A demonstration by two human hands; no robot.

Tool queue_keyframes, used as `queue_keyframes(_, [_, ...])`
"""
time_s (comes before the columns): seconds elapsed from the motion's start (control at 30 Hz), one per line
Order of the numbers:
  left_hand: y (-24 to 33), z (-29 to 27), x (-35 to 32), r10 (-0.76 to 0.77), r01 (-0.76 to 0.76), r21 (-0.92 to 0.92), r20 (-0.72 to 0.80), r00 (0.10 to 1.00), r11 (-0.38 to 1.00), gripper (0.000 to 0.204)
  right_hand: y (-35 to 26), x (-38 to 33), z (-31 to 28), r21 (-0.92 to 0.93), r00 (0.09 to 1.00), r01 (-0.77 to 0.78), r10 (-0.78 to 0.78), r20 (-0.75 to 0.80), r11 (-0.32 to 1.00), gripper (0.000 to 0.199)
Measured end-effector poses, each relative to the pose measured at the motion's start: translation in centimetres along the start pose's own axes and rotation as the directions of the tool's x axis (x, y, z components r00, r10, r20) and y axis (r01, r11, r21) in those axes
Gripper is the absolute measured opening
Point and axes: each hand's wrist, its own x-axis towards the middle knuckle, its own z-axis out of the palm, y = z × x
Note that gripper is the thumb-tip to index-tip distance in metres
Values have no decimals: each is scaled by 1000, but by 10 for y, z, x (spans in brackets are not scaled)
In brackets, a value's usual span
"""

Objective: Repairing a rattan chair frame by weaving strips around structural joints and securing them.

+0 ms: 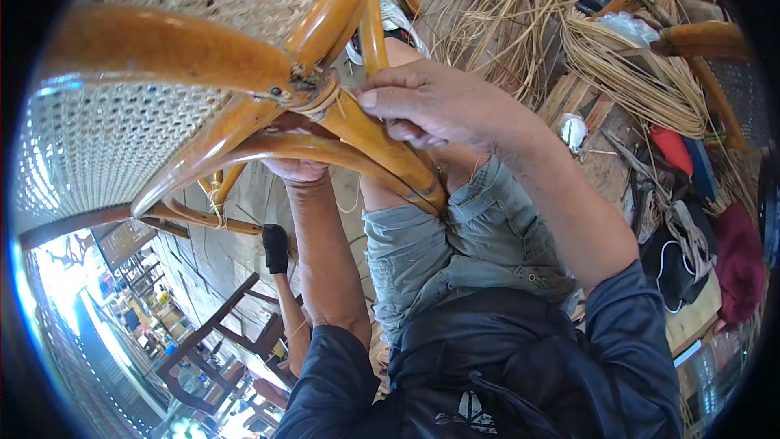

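Note:
A rattan chair frame (187, 45) of glossy orange-brown poles fills the upper left, tipped over, with woven cane panels (114, 134) set in it. One leg (378, 142) slants down between my knees. Where several poles meet, a pale rattan strip binding (325, 102) wraps round the joint. My right hand (435, 104) is closed beside this joint, thumb and finger pinched at what appears to be the strip's end. From below, my left hand (296, 167) reaches behind the curved brace (313, 149), close under the joint; its fingers are hidden by the poles.
Loose rattan strands (508, 20) spread over the floor at the top, with a coiled bundle (642, 73) to their right. Cloths, including a maroon one (739, 264), lie at the far right. A dark wooden chair frame (215, 329) stands lower left, near another person's leg (292, 317).

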Motion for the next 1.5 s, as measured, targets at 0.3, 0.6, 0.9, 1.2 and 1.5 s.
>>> queue_keyframes(0.3, [-2, -2, 3, 71, -40, 238, -122, 990, 970, 60, -10, 4, -14, -221, 993, 101, -112, -38, 970, 28])
queue_keyframes(0.6, [-20, 23, 3, -161, 161, -39, 22, 987, 986, 79, -23, -13, -22, -351, 958, 275, -287, 18, 895, 24])
queue_keyframes(0.9, [-21, 27, -1, -143, 143, 40, 2, 990, 989, 62, -44, -10, -14, -738, 896, 298, -443, -1, 605, 27])
queue_keyframes(1.2, [-23, 30, -7, -74, 78, 30, -114, 991, 997, 56, -30, -27, -9, -913, 721, 271, -692, -18, 306, 18])
queue_keyframes(1.5, [-35, 49, -3, -157, 217, -454, 166, 974, 864, 91, -33, -22, 32, -984, 382, 141, -911, 158, -112, 20])
